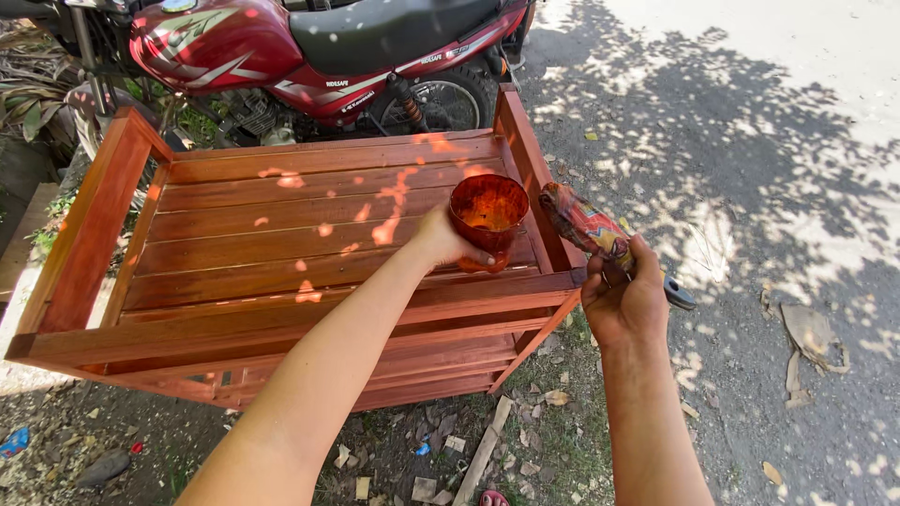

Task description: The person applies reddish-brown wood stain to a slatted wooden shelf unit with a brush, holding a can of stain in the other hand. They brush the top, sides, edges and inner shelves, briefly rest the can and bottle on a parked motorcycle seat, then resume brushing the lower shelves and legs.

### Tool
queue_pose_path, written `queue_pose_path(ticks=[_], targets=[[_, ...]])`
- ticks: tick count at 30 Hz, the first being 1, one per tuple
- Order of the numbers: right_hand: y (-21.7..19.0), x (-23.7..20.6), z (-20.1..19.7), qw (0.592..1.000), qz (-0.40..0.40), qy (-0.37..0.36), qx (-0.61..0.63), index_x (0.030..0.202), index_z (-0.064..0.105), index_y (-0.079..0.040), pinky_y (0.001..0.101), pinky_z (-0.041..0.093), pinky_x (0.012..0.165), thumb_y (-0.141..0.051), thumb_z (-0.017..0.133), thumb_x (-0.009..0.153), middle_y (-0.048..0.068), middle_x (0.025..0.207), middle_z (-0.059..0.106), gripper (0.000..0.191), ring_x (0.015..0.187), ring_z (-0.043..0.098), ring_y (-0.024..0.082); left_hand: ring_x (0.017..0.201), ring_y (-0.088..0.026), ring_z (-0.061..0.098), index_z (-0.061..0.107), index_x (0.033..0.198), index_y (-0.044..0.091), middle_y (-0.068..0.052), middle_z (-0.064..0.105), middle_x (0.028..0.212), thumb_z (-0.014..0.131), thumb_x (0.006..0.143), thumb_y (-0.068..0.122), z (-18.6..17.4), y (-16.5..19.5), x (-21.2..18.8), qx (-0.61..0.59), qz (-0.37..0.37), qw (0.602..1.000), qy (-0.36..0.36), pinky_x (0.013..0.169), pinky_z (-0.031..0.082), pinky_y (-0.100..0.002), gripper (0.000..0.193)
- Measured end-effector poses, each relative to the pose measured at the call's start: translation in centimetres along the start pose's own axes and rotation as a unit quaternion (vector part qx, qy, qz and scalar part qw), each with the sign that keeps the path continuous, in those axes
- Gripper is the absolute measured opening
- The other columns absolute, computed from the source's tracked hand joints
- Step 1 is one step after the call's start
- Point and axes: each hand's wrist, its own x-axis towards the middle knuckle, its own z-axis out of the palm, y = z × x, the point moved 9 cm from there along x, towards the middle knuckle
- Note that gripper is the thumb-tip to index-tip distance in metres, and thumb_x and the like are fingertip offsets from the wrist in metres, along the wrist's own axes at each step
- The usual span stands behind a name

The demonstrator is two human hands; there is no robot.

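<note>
left hand [439, 242] fingers wrapped round stained cup [488, 217] over red slatted bench [281, 244]; right hand [623, 298] fingers closed on rag-wrapped brush [600, 236] beside it

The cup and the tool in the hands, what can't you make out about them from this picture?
- Cup: how full it is; head view shows only a stained inside, and the left hand covers its lower side.
- Tool: its kind; a patterned rag wraps one end and the right hand hides the middle.
- Wooden bench: its legs, hidden by its own frame.
</note>
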Motion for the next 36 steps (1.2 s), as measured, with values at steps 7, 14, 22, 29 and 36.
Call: queue_pose_path(ticks=[7,14,22,29,36], targets=[[-0.4,0.7,-1.2,1.0,0.007,-0.023,0.006,0.098,0.066,-0.016,0.0219,0.051,0.054,-0.035,0.064,0.1,-0.001,0.082,0.07,0.019,0.07,0.067,0.014,0.124,-0.018,0.064,0.058,0.139,0.017,0.0,0.07,0.132,0.104,0.027,0.024,1.1,-1.4,-0.1,-0.045,-0.018,0.999,-0.012,0.105,0.049,-0.033,0.121],[0.1,0.1,-2.3,0.999,0.004,0.032,0.007,0.107,0.065,-0.02,0.0237,0.05,0.061,-0.038,0.064,0.1,0.001,0.092,0.072,0.02,0.079,0.068,0.016,0.133,-0.024,0.056,0.047,0.145,0.009,-0.008,0.062,0.141,0.105,0.031,0.026,0.1,-3.0,-1.5,0.004,-0.11,0.994,-0.024,0.111,0.046,-0.036,0.129],[-1.0,-2.0,-0.7,0.999,-0.032,-0.017,-0.016,0.119,0.062,-0.023,0.0434,0.066,0.08,-0.052,0.045,0.094,0.008,0.112,0.074,0.042,0.101,0.076,0.032,0.146,-0.031,0.038,0.039,0.148,0.004,-0.018,0.041,0.153,0.088,0.071,0.039,-5.2,0.3,-7.0,0.178,-0.086,0.979,0.037,0.119,0.034,-0.042,0.098],[-4.4,-3.1,-3.6,0.988,-0.14,-0.062,-0.028,0.131,0.06,-0.012,0.0402,0.065,0.082,-0.029,0.062,0.104,0.011,0.121,0.069,0.032,0.102,0.074,0.029,0.149,-0.039,0.033,0.045,0.145,0.003,-0.024,0.036,0.158,0.071,0.086,0.015,-6.5,5.5,-13.8,0.124,0.053,0.979,0.152,0.121,0.029,-0.048,0.066],[-6.2,-5.4,-3.2,0.939,-0.255,-0.063,-0.221,0.135,0.059,-0.002,0.0375,0.067,0.084,0.0,0.067,0.094,0.012,0.118,0.069,0.042,0.1,0.074,0.024,0.152,-0.042,0.022,0.043,0.145,0.005,-0.024,0.03,0.158,0.07,0.084,0.015,-5.1,6.7,-18.4,0.187,0.062,0.964,0.179,0.118,0.017,-0.063,0.068]])
